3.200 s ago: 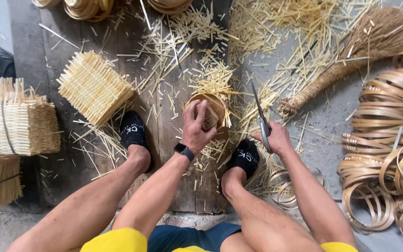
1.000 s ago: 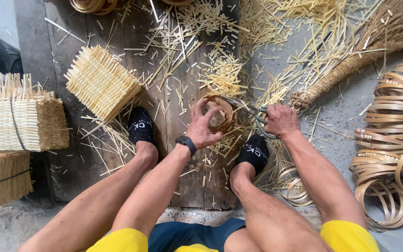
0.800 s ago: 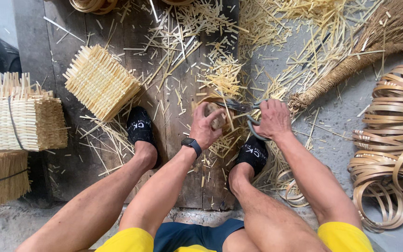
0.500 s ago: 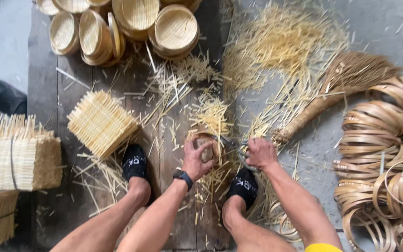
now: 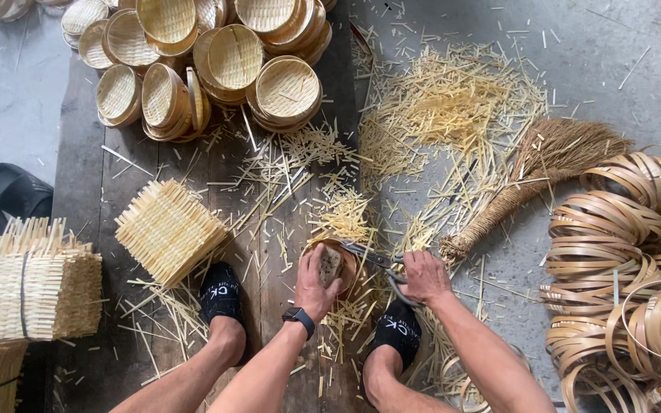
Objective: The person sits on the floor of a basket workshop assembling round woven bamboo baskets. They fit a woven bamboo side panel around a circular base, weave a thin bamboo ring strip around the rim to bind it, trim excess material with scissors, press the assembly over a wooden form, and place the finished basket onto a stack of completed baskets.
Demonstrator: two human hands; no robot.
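My left hand (image 5: 317,281) presses down on a small round bamboo basket (image 5: 337,258) standing on the wooden boards between my feet. A woven mat lies inside its ring under my fingers. My right hand (image 5: 424,275) grips a pair of metal scissors (image 5: 372,258), whose blades reach the basket's right rim. Cut bamboo slivers (image 5: 343,216) lie heaped just beyond the basket. A black watch sits on my left wrist.
Finished round baskets (image 5: 223,57) are piled at the top. A square woven mat stack (image 5: 168,229) lies left, bundled mats (image 5: 32,279) farther left. Bamboo hoops (image 5: 625,260) fill the right, a straw broom (image 5: 529,180) beside them. Black slippers (image 5: 9,199) sit at the left edge.
The view has tilted up, bringing the pile of finished baskets into sight. My right hand brought the scissors from the right side to the basket's rim; my left hand stayed on the basket.
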